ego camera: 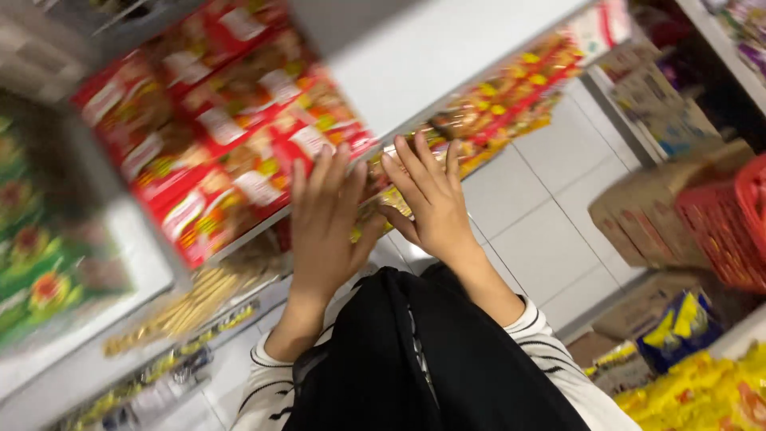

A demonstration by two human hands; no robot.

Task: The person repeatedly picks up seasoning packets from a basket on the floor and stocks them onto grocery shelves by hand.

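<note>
— How are the two hands placed?

— Both are raised side by side, backs turned toward the camera, fingers pointing up and away. The left hand [323,219] is seen with its fingers extended and held fairly close together. The right hand [427,199] is set just beside it, fingers slightly fanned.

— Are they touching?

— The thumbs are brought close at the bases; contact cannot be confirmed, since the frame is blurred.

— And the grip?

— Neither hand is curled shut; both are kept flat and open.

— The arms?

— Both forearms are stretched forward from striped sleeves, bare at the wrists, the wrists being held nearly straight.
</note>
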